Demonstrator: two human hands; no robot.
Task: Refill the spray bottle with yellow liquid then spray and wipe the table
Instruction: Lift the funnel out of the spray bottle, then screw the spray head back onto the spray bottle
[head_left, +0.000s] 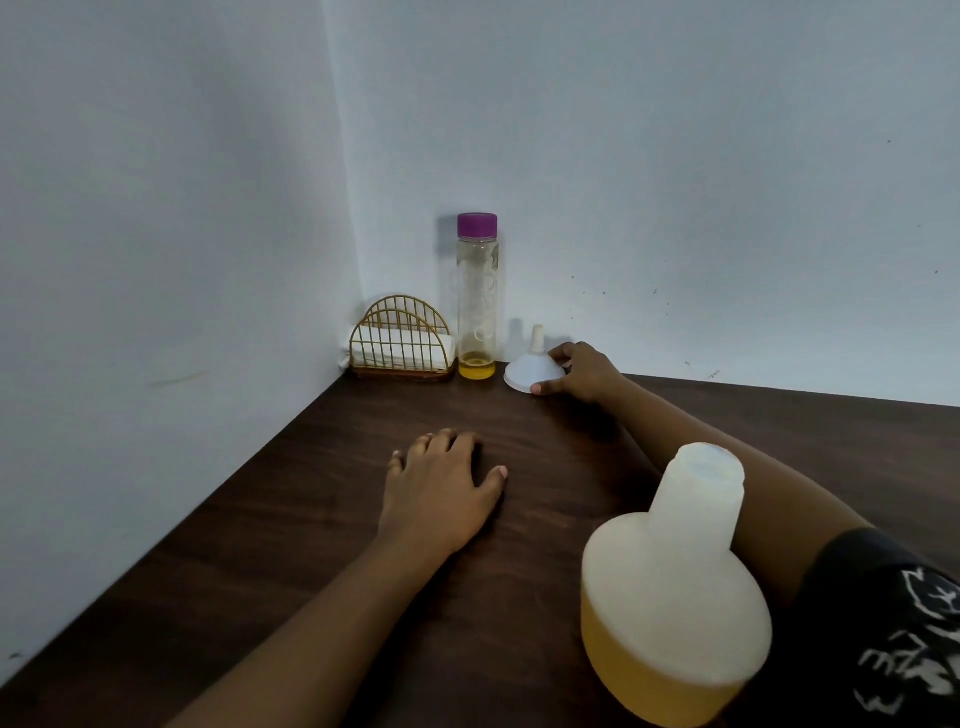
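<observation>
A white spray bottle body (670, 597) without its spray head stands near me at the lower right, its neck open and yellow liquid in its lower part. At the far corner stands a tall clear bottle (477, 296) with a purple cap and a little yellow liquid at the bottom. To its right a white funnel (532, 366) sits upside down on the table, and my right hand (584, 371) grips its rim with thumb and fingers. My left hand (444, 480) lies flat on the dark wooden table (311, 519), fingers spread, holding nothing. No spray head is in view.
A gold wire holder (400, 340) with white napkins sits in the corner, left of the clear bottle. Pale walls bound the table on the left and at the back. My right forearm passes just behind the spray bottle's neck.
</observation>
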